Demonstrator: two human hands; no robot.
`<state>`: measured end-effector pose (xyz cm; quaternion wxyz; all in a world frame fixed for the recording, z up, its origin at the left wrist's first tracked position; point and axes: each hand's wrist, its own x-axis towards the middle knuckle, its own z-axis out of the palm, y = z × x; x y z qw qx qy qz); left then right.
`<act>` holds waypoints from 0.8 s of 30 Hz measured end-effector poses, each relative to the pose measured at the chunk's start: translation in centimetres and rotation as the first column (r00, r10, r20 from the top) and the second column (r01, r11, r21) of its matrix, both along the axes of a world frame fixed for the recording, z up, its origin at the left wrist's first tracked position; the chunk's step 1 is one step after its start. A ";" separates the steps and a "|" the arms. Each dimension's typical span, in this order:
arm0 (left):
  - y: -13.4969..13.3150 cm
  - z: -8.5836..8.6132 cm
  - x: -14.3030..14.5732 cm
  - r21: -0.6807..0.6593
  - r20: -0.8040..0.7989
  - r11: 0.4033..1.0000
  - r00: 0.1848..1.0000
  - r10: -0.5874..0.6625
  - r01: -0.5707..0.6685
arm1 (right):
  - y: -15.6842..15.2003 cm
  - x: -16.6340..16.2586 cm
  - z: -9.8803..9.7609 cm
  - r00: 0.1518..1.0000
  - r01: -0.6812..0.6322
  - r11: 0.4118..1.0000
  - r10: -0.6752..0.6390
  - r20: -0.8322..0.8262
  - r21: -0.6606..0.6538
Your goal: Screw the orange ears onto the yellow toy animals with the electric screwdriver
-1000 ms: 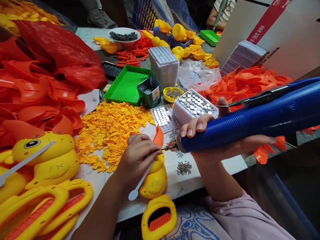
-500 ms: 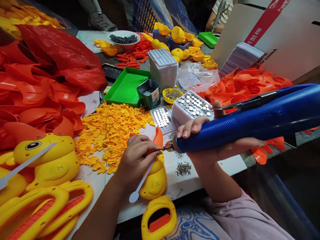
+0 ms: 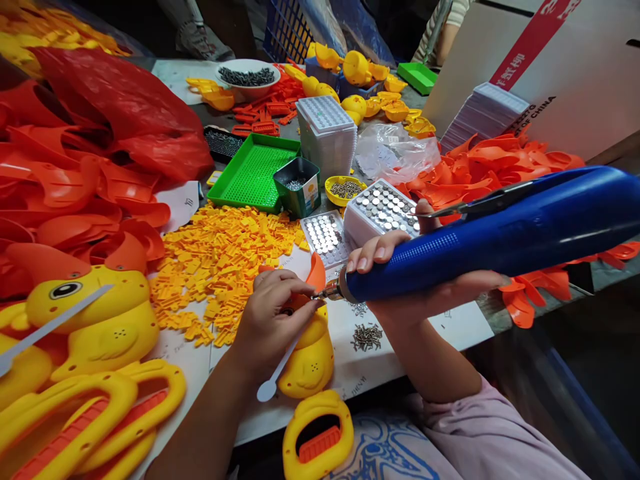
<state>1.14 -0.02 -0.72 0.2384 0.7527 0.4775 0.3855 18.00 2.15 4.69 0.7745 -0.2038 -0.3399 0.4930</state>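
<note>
My left hand (image 3: 273,319) is closed on a small yellow duck toy (image 3: 307,359) with an orange beak piece (image 3: 316,272) and a white spoon-shaped strip (image 3: 277,372) hanging from it. My right hand (image 3: 400,267) grips a large blue electric screwdriver (image 3: 495,237). Its metal tip (image 3: 327,291) touches the toy right beside my left fingers. A small heap of loose screws (image 3: 367,336) lies on the white sheet just right of the toy. A yellow and orange handle part (image 3: 317,437) rests at the table's near edge.
A pile of small yellow clips (image 3: 225,250) lies left of the hands. Behind are a green tray (image 3: 253,172), white battery trays (image 3: 383,210), a dark tin (image 3: 299,185), orange shells (image 3: 500,167). Finished yellow ducks (image 3: 95,320) sit at left. Another person's arm (image 3: 440,33) shows far back.
The screwdriver has shifted slightly left and pressed closer to the toy. My left hand stays on the duck, hardly moved.
</note>
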 end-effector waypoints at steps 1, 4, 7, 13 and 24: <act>-0.1 -0.1 0.0 -0.016 -0.002 1.000 1.000 0.013 -0.013 | 0.0 0.0 0.0 1.000 -0.004 1.000 0.004 0.001 0.000; -0.3 -0.4 -0.1 -0.088 0.015 0.995 0.999 0.041 -0.040 | 0.0 -0.1 -0.1 1.000 0.004 1.000 -0.004 0.004 -0.026; -0.4 -0.4 -0.1 -0.120 0.016 0.992 0.999 0.044 -0.041 | 0.0 0.1 0.2 1.000 0.024 0.999 -0.024 0.011 -0.029; -0.2 -0.2 -0.3 -0.075 0.014 0.997 1.000 -0.020 0.021 | 0.2 1.9 1.3 0.990 0.120 0.993 -0.119 0.078 -0.002; 0.6 0.6 -0.4 0.136 -0.129 0.978 0.981 -0.143 0.161 | 0.0 1.1 -1.2 0.992 0.066 0.995 -0.074 0.105 0.078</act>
